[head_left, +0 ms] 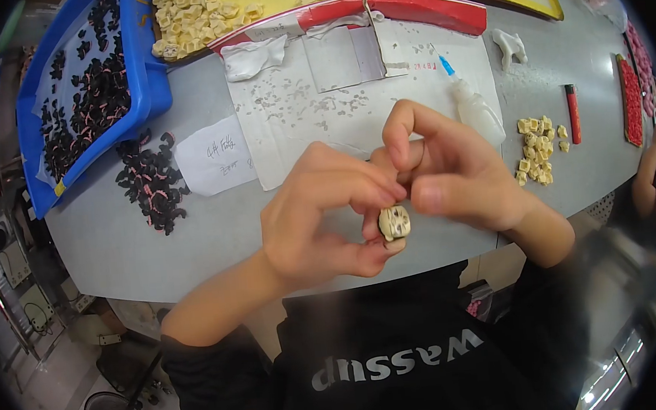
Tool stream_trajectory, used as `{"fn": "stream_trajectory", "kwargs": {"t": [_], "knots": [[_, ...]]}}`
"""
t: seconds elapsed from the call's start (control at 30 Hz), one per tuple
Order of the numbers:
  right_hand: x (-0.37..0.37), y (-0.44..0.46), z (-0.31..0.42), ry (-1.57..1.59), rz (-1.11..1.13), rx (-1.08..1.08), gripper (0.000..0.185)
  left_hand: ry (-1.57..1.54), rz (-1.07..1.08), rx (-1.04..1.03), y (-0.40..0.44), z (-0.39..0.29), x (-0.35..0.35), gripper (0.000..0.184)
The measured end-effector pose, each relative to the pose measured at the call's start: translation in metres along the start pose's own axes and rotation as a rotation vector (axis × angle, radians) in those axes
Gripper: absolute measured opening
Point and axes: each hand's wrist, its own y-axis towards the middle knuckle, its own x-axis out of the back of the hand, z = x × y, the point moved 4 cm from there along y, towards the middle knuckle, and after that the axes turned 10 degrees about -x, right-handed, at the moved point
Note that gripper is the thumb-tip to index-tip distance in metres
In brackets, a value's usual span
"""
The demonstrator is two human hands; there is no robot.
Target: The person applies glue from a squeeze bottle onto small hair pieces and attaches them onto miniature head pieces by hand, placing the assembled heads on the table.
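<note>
My left hand (321,213) pinches a small cream doll head (396,223) with a painted face and dark edge between thumb and fingers, above the table's front edge. Right beside it, my right hand (464,171) has curled fingers, with thumb and index close together near the top of the head. Whatever the right fingertips hold, if anything, is hidden. Beyond the hands lies a white cardboard sheet (277,151) dotted with grey marks. A clear squeeze bottle (478,112) with a blue tip rests on its right side.
Black and pink pieces fill a blue tray (150,80), with a pile of black pieces (153,184) beside it. Cream pieces (537,148) lie at the right, near a red tube (573,114). A handwritten paper (213,158) lies left. Another person's arm (645,176) shows far right.
</note>
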Motion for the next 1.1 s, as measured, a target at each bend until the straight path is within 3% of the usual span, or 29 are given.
{"fn": "stream_trajectory", "kwargs": {"t": [0.07,0.2,0.3,0.37,0.47,0.57,1.1], "knots": [[0.005,-0.002,0.004,-0.138,-0.043,0.080,0.023,-0.003,0.022,0.026,0.002,0.001,0.000,0.039],[0.002,-0.006,0.017,-0.847,-0.130,0.436,0.039,-0.112,0.001,0.096,-0.002,0.005,0.001,0.040],[0.004,-0.005,0.026,-1.047,-0.131,0.585,0.044,-0.334,-0.037,0.213,-0.005,0.010,0.001,0.038],[-0.001,-0.005,0.033,-1.099,-0.173,0.647,0.045,-0.567,-0.085,0.373,-0.006,0.014,-0.004,0.036],[-0.002,-0.004,0.033,-1.124,-0.205,0.629,0.040,-0.664,-0.059,0.524,-0.005,0.014,-0.008,0.030],[-0.001,-0.004,0.034,-1.175,-0.177,0.599,0.033,-0.830,-0.070,0.543,-0.010,0.019,-0.010,0.028],[-0.006,-0.006,0.029,-1.304,-0.236,0.729,0.028,-0.871,-0.090,0.718,-0.011,0.021,-0.008,0.025]]}}
